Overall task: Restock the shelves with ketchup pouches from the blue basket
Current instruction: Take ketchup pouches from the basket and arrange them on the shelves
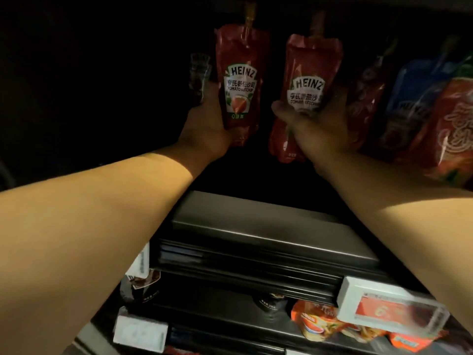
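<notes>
Both hands reach deep into the dark shelf: the left grip [204, 124] holds one red ketchup pouch [240, 80] upright, the right grip [317, 126] clutches a second pouch [307, 80] beside it. Each label reads "HEINZ" and "TOMATO KETCHUP" with Chinese characters. More pouches [435, 116] crowd the shelf's right end. A price tag [391, 307] showing "6" hangs on the shelf's front edge [256, 262].

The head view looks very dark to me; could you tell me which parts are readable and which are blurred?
Head view: both forearms brightly lit; the left pouch label is legible in the left hand; the right pouch and right hand dimmer; the price tag motion-blurred; shelf depths black.
</notes>
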`<state>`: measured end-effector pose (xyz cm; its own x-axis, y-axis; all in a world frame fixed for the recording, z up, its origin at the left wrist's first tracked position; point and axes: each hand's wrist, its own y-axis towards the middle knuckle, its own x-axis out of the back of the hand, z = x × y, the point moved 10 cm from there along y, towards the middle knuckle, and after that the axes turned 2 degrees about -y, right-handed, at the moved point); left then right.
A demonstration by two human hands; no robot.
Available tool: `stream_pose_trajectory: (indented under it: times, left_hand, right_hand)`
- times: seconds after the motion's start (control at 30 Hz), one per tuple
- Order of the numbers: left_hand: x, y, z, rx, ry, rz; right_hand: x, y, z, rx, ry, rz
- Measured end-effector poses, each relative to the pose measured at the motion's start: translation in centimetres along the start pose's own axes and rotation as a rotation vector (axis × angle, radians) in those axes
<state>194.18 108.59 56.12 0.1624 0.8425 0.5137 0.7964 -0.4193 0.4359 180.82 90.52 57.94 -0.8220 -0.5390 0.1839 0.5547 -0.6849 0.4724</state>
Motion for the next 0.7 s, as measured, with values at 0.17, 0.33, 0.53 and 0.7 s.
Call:
stream_pose_trajectory:
  times: [0.17,0.33,0.53,0.7]
  left_hand:
    - [1.5,-1.4,-2.8,-0.190,0.321,-0.195]
    - [0.1,-0.9,-2.7,-0.201,0.560,-0.084]
    - [-2.3,1.2,-2.3,-0.175,0.585,0.034]
    - [-2.9,2.1,-1.8,-0.156,0.614,0.044]
  right_hand:
    - [-0.6,-0.4,-0.4,0.110,-0.338,-0.008]
    - [-1.0,-0.1,-0.3,0.107,-0.497,0.004]
    - [-2.8,1.8,-2.0,-0.052,-0.419,0.056]
    - [-3.0,1.6,-1.3,0.001,-0.515,-0.020]
